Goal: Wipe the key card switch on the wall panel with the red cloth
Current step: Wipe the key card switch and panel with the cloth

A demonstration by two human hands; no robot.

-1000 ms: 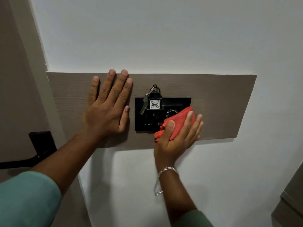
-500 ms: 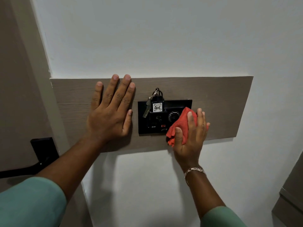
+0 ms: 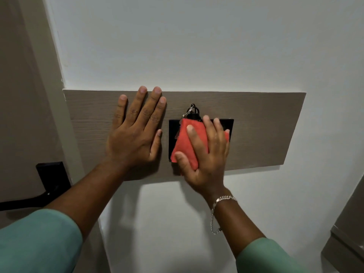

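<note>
A black key card switch (image 3: 228, 125) is set in a grey-brown wooden wall panel (image 3: 266, 123). My right hand (image 3: 206, 158) presses a folded red cloth (image 3: 184, 142) flat against the middle of the switch, covering most of its face. Above the cloth only the key ring (image 3: 192, 110) of the inserted key tag shows. My left hand (image 3: 136, 133) lies flat on the panel just left of the switch, fingers spread, holding nothing.
A black door handle (image 3: 49, 182) sits on the brown door at the left, beside the door frame. White wall surrounds the panel. A brown cabinet edge (image 3: 346, 239) shows at the lower right.
My right hand has slid the red cloth leftward and up from the switch's right part onto its middle, now hiding the key tag. My left hand has stayed on the panel.
</note>
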